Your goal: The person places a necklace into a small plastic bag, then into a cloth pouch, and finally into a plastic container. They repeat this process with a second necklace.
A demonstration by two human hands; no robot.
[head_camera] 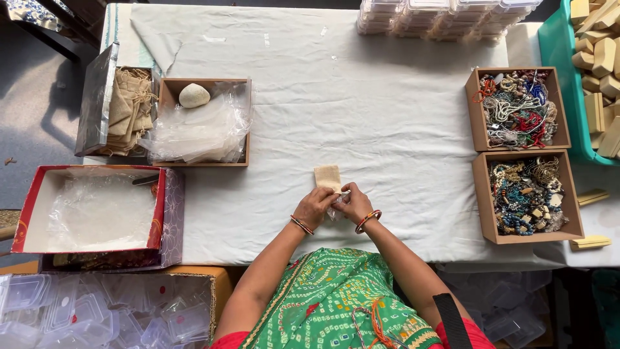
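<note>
A long table (387, 116) under a white cloth fills most of the view, and a person in a green patterned garment sits at its near edge. On the far edge stand stacks of clear plastic boxes (445, 16). To the right are two open cardboard boxes of beaded jewellery (520, 108), one behind the other, and past them a green tray of pale wooden blocks (597, 58). On the left, a wooden box (206, 123) holds clear plastic bags with a smooth pale stone lying on them. Beside it is a carton of drawstring cloth pouches (126, 110), and nearer is a red-rimmed box (90, 207) lined with plastic.

In the middle of the near side, the left hand (314, 205) and the right hand (355, 203) are drawn close together, fingers pinched on something small between them. It looks like a crumpled bit of clear plastic, though the fingers hide most of it. A small beige cloth pouch (328, 177) lies flat on the cloth just beyond the fingertips. It seems to touch them, but I cannot tell if it is truly gripped.

The pouch looks light, soft and limp, so it would sag if lifted by one corner. I would take it at its mouth, one edge pinched in each hand. The plastic piece would be light and slippery, and it wants a firm fingertip pinch.
</note>
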